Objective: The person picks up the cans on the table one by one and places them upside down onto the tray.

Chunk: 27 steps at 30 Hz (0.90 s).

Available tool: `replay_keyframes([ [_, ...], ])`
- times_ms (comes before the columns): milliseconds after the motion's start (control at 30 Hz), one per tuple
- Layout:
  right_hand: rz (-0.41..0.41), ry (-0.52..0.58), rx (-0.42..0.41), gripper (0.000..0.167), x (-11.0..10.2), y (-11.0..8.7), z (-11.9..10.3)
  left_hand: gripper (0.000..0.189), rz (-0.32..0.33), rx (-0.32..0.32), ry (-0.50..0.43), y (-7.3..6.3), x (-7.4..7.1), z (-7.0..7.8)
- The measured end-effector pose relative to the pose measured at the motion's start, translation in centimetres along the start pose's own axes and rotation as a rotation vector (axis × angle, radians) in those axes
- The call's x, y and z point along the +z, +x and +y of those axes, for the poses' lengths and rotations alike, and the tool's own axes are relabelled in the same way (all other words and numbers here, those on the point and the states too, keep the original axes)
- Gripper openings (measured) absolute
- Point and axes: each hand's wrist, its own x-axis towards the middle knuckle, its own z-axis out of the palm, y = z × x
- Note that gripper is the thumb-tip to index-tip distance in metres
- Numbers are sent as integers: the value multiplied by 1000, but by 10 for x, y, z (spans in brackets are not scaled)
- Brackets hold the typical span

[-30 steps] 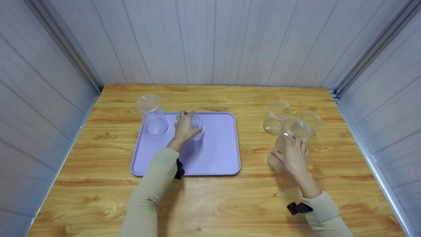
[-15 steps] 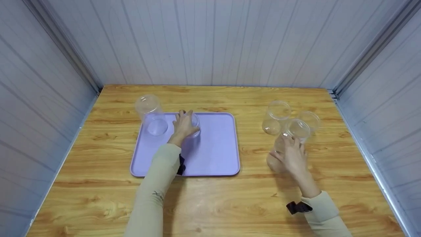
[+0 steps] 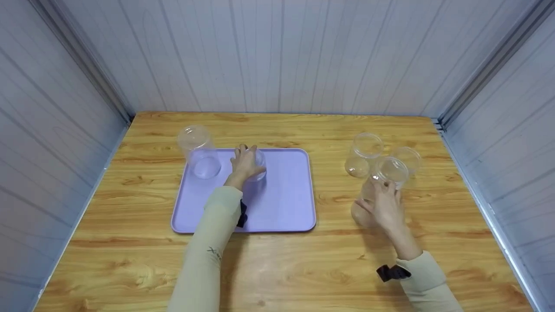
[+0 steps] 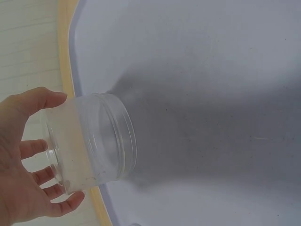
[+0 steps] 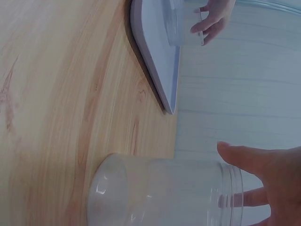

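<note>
My left hand (image 3: 246, 165) grips a clear plastic jar (image 4: 103, 139) over the back middle of the lilac tray (image 3: 288, 199). Fingers and thumb spread round the jar's end, and its ridged rim faces the tray. Another clear jar (image 3: 201, 151) stands at the tray's back left corner. To the right of the tray, my right hand (image 3: 388, 210) holds a clear jar (image 5: 174, 193) at its threaded rim, thumb on one side and fingers on the other. That jar stands upright on the wooden table; the hand partly hides it in the head view.
Several more clear jars stand close together beyond my right hand, among them one at the back (image 3: 359, 156) and one at the right (image 3: 407, 158). Pale panel walls (image 3: 277, 56) enclose the wooden table (image 3: 277, 268) at the back and both sides.
My left hand and its jar have shifted slightly left, then a little back right, over the tray. The right hand and the other jars keep their places.
</note>
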Motion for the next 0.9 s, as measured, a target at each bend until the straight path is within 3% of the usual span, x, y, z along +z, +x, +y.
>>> replay_keyframes([
  [533,28,36,48,67,2,-1,1,78,-21,-7,55,3,2,2],
  [900,69,69,-17,63,3,0,3,80,-20,0,45,0,1,2],
])
